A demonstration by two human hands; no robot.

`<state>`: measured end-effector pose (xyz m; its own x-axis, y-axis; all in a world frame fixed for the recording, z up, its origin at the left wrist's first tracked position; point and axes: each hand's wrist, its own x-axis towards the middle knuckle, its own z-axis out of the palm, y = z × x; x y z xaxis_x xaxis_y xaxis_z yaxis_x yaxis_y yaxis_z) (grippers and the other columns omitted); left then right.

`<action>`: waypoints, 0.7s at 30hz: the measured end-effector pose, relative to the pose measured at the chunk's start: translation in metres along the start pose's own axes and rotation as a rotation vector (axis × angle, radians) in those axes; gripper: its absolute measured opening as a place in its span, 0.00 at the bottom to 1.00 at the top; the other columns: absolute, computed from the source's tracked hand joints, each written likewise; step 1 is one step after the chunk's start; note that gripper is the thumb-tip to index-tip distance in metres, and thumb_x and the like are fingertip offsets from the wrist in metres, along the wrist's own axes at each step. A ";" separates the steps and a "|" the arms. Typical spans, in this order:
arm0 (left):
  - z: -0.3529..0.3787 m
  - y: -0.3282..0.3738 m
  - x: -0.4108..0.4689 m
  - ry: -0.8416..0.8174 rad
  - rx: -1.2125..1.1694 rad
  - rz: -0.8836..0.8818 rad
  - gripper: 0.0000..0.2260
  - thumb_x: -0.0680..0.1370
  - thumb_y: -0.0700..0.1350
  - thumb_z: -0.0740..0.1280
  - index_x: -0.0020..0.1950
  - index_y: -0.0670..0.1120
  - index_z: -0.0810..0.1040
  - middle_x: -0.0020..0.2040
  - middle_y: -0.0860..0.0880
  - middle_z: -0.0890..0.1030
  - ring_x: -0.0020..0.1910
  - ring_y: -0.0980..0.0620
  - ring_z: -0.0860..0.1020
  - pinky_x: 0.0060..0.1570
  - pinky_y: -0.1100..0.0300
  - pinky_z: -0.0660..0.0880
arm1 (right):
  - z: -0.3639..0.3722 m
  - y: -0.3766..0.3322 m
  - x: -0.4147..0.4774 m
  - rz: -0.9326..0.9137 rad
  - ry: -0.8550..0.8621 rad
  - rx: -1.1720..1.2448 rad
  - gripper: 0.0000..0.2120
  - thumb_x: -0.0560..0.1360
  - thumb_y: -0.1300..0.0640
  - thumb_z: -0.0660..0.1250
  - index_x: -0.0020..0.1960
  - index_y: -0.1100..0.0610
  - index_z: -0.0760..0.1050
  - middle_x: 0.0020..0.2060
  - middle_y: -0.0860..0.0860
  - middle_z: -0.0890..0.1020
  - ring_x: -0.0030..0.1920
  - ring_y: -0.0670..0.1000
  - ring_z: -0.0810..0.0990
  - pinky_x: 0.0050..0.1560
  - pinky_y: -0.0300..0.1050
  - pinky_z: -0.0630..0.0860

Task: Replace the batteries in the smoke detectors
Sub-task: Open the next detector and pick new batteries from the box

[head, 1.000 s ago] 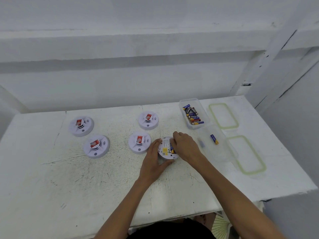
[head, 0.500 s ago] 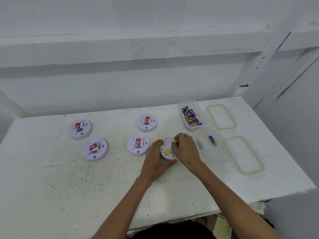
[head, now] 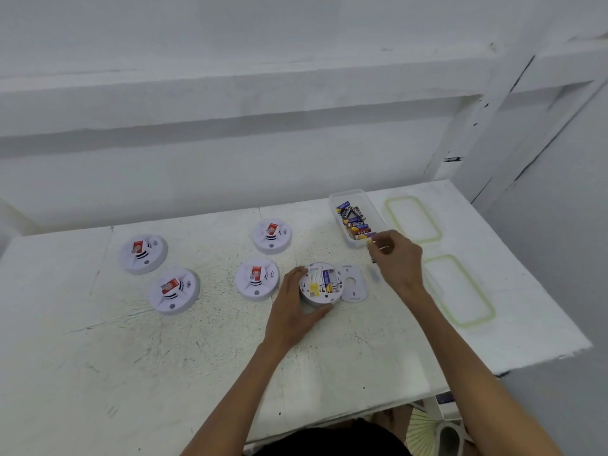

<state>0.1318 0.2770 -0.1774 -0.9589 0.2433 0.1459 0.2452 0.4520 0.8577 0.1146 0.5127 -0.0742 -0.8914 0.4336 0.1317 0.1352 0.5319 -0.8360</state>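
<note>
One detector lies open, left hand gripping it; right hand, beyond and right of it, pinches a battery. Best match polarity, detector held steady.

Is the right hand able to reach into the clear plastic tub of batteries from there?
Probably yes: the right hand hovers just beside the clear plastic tub, whose top is open, with nothing between. It seems to pinch a small battery, though blur makes that uncertain.

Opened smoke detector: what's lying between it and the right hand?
In the head view, a white cover plate lies flat between the opened smoke detector and the right hand.
</note>
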 end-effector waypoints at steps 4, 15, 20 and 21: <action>0.001 0.001 0.000 -0.006 0.002 -0.010 0.40 0.70 0.64 0.76 0.75 0.49 0.65 0.72 0.56 0.68 0.71 0.59 0.69 0.66 0.74 0.65 | -0.008 0.024 0.009 0.116 -0.077 -0.096 0.07 0.73 0.56 0.74 0.49 0.57 0.84 0.39 0.50 0.86 0.39 0.45 0.84 0.44 0.27 0.76; -0.001 0.001 0.001 -0.010 0.000 -0.002 0.40 0.70 0.63 0.77 0.75 0.49 0.66 0.72 0.55 0.68 0.71 0.58 0.69 0.68 0.61 0.72 | -0.003 0.039 0.011 0.085 -0.187 -0.252 0.05 0.74 0.60 0.72 0.48 0.59 0.86 0.41 0.52 0.87 0.34 0.43 0.80 0.38 0.23 0.71; 0.000 0.001 0.000 -0.005 0.010 0.001 0.40 0.70 0.63 0.77 0.75 0.49 0.66 0.73 0.55 0.68 0.72 0.56 0.69 0.68 0.57 0.74 | -0.001 0.041 0.013 0.083 -0.184 -0.283 0.05 0.73 0.62 0.73 0.48 0.60 0.85 0.42 0.54 0.87 0.36 0.47 0.81 0.38 0.25 0.72; 0.000 0.000 0.000 -0.006 0.014 0.001 0.40 0.70 0.63 0.77 0.75 0.49 0.65 0.73 0.55 0.68 0.72 0.56 0.69 0.68 0.56 0.74 | -0.001 0.041 0.013 0.083 -0.182 -0.286 0.05 0.73 0.61 0.73 0.48 0.60 0.85 0.42 0.54 0.87 0.35 0.48 0.81 0.40 0.29 0.73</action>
<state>0.1314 0.2771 -0.1775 -0.9579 0.2486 0.1439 0.2481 0.4638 0.8505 0.1086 0.5408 -0.1067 -0.9314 0.3607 -0.0488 0.3029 0.6940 -0.6531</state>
